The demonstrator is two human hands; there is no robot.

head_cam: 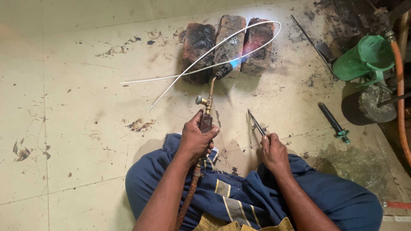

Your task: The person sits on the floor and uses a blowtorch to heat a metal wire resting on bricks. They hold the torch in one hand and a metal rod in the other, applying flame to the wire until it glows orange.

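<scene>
No packages, signs or screens show anywhere here. The only label-like mark is a small dark triangular emblem on the torch handle [205, 124], its details too small to make out.

Both forearms are bare to the elbow, with no sleeve, watch, ring or glove on the left hand [195, 139] or the right hand [274, 152]. The lap is covered by a loose wrap of dark blue cloth [325, 194], folded and creased, with thin yellow stripes and a grey band running through it near the middle. Below it a yellowish woven hem [222, 224] shows.
</scene>
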